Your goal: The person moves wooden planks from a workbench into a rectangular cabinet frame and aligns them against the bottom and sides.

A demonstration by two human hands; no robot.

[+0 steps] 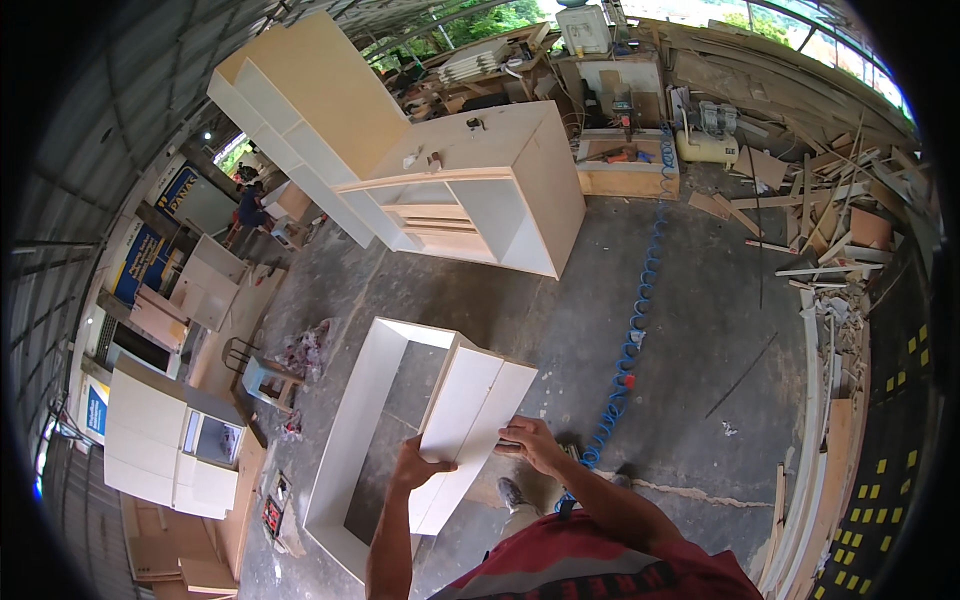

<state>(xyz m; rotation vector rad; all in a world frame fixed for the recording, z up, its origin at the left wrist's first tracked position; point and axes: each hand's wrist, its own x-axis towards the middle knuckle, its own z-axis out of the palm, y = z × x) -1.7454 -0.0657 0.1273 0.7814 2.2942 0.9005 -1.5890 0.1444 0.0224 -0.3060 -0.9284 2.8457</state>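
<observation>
A white panel (480, 413) with a lengthwise line down its face stands tilted against an open white rectangular frame (349, 436) on the floor. The line may be a groove or a joint between two boards; I cannot tell. My left hand (420, 463) is closed on the panel's left edge, its thumb flat across the white face. At the opposite edge, my right hand (532, 443) pinches the panel with bent fingers. Some of the fingers of both hands are hidden behind the board.
A blue coiled hose (645, 285) runs over the floor to my right side. Ahead stands a large unfinished cabinet (548, 195). Scrap wood (835, 205) is heaped at the right, near an air compressor (708, 146). A stool (268, 380) and white cabinet (150, 440) stand left; a person (253, 207) is farther back.
</observation>
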